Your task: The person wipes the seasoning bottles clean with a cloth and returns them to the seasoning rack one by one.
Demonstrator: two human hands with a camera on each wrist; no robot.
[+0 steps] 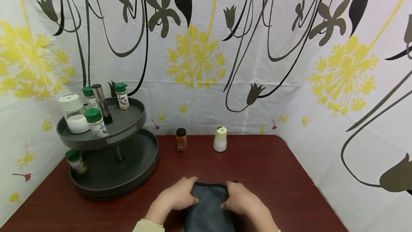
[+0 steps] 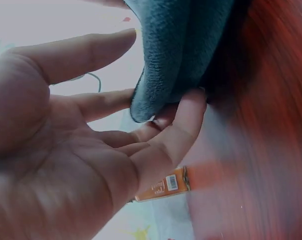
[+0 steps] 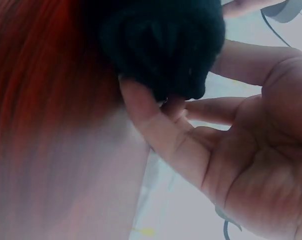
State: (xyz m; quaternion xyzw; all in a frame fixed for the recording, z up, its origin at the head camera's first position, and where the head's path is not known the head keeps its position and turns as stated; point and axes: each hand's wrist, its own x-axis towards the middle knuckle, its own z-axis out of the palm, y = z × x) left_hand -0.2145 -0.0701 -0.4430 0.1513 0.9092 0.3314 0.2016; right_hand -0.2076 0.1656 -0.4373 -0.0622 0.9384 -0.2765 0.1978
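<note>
A folded dark blue-grey cloth (image 1: pixel 210 210) lies at the front middle of the table, its near end cut off by the frame. My left hand (image 1: pixel 178 194) grips its left edge, thumb on the upper face. On the opposite edge, my right hand (image 1: pixel 242 198) holds it the same way. The left wrist view shows the plush layers of the cloth (image 2: pixel 165 55) between thumb and fingers, with fingertips beneath the fold. In the right wrist view the cloth (image 3: pixel 160 50) looks nearly black, and fingers curl under its folded side, close to the tabletop.
Beyond the cloth stand a black-capped orange-brown spice jar (image 1: pixel 181 140) and a white shaker (image 1: pixel 220 140). At left is a dark two-tier round rack (image 1: pixel 146 158) with several green-capped jars, a larger white-lidded jar (image 1: pixel 74 114) and a slim grinder (image 1: pixel 102 104). Patterned fabric (image 1: pixel 273 71) hangs behind the red-brown table (image 1: pixel 273 167).
</note>
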